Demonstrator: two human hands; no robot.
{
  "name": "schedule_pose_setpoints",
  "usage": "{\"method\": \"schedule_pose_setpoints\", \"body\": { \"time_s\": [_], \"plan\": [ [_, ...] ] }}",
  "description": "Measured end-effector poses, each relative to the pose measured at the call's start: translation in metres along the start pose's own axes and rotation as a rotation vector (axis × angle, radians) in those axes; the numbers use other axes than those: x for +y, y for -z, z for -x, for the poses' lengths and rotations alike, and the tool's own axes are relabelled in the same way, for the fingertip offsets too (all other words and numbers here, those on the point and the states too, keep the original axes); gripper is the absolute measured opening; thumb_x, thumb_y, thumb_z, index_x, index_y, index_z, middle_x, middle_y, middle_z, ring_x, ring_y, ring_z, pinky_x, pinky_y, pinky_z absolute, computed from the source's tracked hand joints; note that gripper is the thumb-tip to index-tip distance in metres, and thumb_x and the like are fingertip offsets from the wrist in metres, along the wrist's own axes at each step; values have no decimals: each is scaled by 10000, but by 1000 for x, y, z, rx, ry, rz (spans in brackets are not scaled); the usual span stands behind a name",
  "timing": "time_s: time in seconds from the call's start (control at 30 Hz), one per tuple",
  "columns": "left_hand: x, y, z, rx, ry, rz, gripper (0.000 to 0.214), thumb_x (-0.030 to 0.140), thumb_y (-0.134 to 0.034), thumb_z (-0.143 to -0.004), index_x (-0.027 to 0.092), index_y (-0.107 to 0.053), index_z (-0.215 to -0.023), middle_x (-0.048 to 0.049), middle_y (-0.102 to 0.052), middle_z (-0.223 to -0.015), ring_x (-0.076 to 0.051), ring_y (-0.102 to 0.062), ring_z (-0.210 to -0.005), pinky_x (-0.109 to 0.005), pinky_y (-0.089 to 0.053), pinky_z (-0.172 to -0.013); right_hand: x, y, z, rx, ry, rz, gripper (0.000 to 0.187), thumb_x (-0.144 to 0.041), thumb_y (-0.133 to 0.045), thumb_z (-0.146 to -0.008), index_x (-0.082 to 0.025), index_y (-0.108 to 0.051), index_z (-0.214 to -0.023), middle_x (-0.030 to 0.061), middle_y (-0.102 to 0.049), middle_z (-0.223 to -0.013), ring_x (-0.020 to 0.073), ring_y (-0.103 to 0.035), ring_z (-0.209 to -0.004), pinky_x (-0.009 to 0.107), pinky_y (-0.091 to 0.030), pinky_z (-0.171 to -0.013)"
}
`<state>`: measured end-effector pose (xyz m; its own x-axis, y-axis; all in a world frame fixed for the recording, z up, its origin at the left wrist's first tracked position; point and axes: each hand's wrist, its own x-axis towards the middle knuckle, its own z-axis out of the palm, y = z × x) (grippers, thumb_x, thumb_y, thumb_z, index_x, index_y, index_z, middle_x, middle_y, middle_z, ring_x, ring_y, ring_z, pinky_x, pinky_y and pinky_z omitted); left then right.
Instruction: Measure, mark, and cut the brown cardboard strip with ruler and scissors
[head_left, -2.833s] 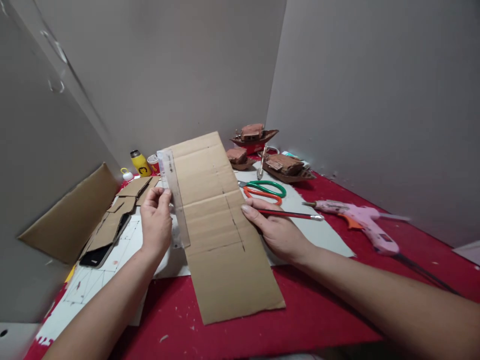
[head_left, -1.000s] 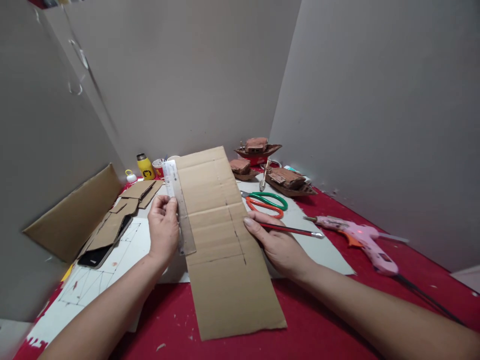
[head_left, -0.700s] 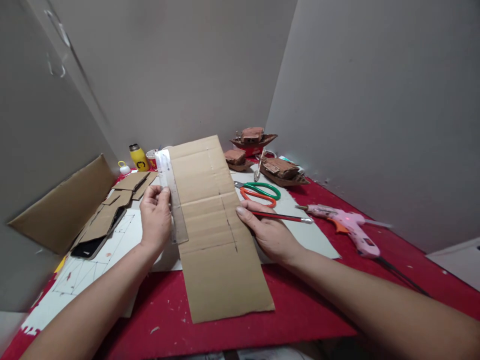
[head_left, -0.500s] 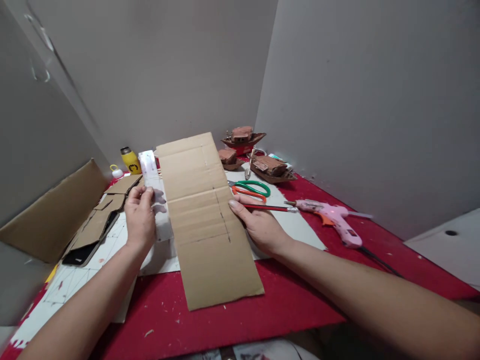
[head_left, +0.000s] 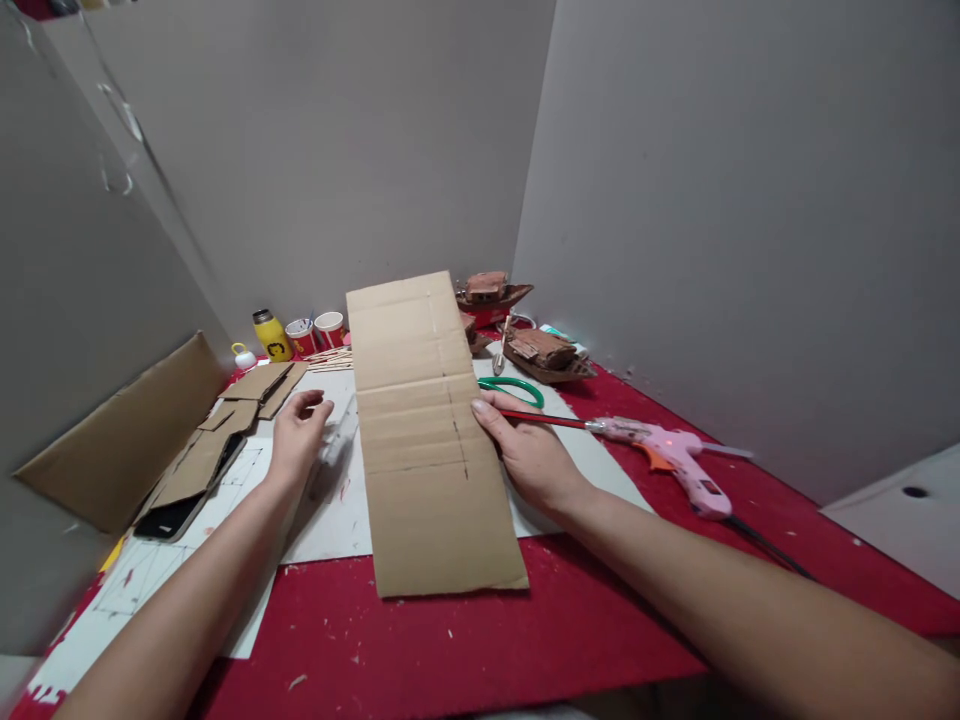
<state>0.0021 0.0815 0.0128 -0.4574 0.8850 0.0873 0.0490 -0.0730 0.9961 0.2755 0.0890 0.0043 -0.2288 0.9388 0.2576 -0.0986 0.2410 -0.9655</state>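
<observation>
A long brown cardboard strip [head_left: 427, 440] with pencil lines lies across a white sheet [head_left: 330, 520] on the red table. My right hand [head_left: 529, 455] grips the strip's right edge, thumb on top, and also holds a red pencil [head_left: 544, 419] that points right. My left hand [head_left: 296, 435] hovers just left of the strip with its fingers loosely apart and nothing in them. A clear ruler [head_left: 337, 440], blurred, lies on the white sheet between that hand and the strip.
Green scissors [head_left: 517, 385] and a pink glue gun [head_left: 675, 455] lie right of the strip. Cardboard model boats [head_left: 544, 350] stand at the back. A yellow bottle [head_left: 270, 335], red cups [head_left: 315, 330], cardboard cut-outs [head_left: 247, 395] and a phone [head_left: 176, 510] are on the left.
My left hand has let go of the ruler, which now lies on the white sheet. My right hand still holds the cardboard and pencil. The strip has tilted slightly.
</observation>
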Motion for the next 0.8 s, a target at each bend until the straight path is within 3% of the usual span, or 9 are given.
{"method": "schedule_pose_setpoints", "body": {
  "time_s": [0.07, 0.17, 0.3, 0.4, 0.5, 0.57, 0.63, 0.7, 0.8],
  "plan": [
    [10, -3, 9, -81, -20, 57, 361, 386, -749, -783, 172, -642, -1054, -72, -664, -1065, -178, -647, -880, -248, -534, -665, 1, -1, 0, -11, 4, -13, 260, -489, -555, -912, -268, -688, -945, 15, -725, -983, 230, -642, -939, 372, -512, -867],
    [20, -14, 30, -330, 63, 103, 401, 497, -772, -711, 164, -694, -922, -83, -702, -852, -191, -663, -704, -271, -533, -568, 2, -3, 1, -43, 7, -38, 264, -494, -535, -922, -267, -669, -940, 9, -723, -940, 222, -657, -898, 367, -531, -832],
    [24, -25, 56, -584, 180, 104, 393, 417, -852, -642, 156, -742, -915, -145, -747, -891, -286, -715, -804, -410, -591, -722, 1, -4, 1, -95, 14, -17, 280, -490, -528, -918, -237, -642, -876, 9, -709, -842, 206, -662, -808, 355, -548, -770],
    [35, -18, 57, -624, 193, 108, 431, 363, -864, -645, 149, -749, -1001, -154, -761, -944, -296, -726, -842, -401, -599, -751, 1, -2, -3, -100, 30, 42, 266, -471, -504, -921, -225, -603, -933, 16, -694, -836, 192, -659, -756, 321, -551, -648],
    [54, 1, 46, -477, 101, 185, 372, 360, -841, -683, 174, -745, -990, -108, -771, -973, -256, -731, -864, -335, -603, -769, 9, 1, -9, -107, 63, 143, 244, -413, -471, -926, -222, -542, -1060, 53, -693, -942, 193, -673, -773, 309, -544, -594],
    [64, 13, 38, -202, -72, 328, 327, 326, -863, -649, 190, -739, -919, -73, -774, -960, -255, -726, -893, -321, -614, -753, 18, 2, -10, -141, 110, 247, 226, -334, -493, -909, -214, -523, -1098, 86, -683, -1027, 210, -673, -898, 352, -556, -726],
    [68, 24, 33, -2, -190, 418, 300, 318, -864, -647, 196, -725, -883, -43, -772, -931, -247, -723, -904, -317, -623, -743, 26, -2, -10, -196, 163, 371, 227, -248, -512, -887, -199, -520, -1109, 115, -668, -1082, 226, -648, -1003, 404, -518, -876],
    [66, 32, 32, 78, -218, 460, 277, 323, -848, -676, 201, -715, -886, -29, -767, -950, -233, -719, -916, -314, -624, -748, 29, -8, -10, -276, 201, 499, 228, -183, -507, -880, -185, -533, -1107, 135, -665, -1107, 234, -642, -1012, 426, -495, -918],
    [60, 38, 35, 102, -191, 482, 271, 343, -830, -706, 206, -709, -907, -44, -758, -1018, -243, -710, -963, -331, -622, -756, 26, -27, -15, -414, 246, 690, 241, -132, -519, -879, -171, -578, -1109, 139, -682, -1099, 248, -652, -991, 426, -508, -896]
  ]
}}
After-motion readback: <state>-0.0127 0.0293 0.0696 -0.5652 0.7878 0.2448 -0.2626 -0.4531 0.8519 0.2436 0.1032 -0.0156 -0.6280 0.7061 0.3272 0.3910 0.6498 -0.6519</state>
